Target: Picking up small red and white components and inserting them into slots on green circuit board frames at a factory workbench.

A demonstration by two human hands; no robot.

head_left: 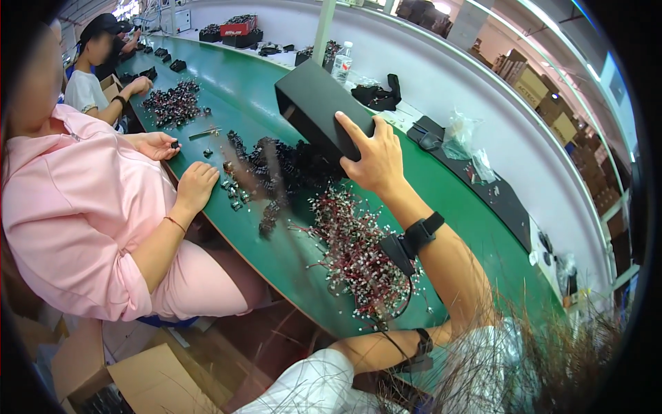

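Note:
My right hand (376,160) grips the lower end of a black rectangular box (314,110) and holds it tilted over the green table (234,90). Under the box lies a heap of small black parts (283,169), blurred as if in motion. Closer to me is a tangle of thin red and black wires with white ends (352,252). A black band sits on my right wrist. My left forearm (376,345) comes in from the lower left with a black wrist strap; its hand is hidden behind my right forearm.
A person in pink (83,207) sits at the left with both hands on the table by loose black parts. Farther back, a person in a black cap (96,62) works beside another pile. A water bottle (342,62), plastic bags (458,134) and a cardboard box (158,383) are nearby.

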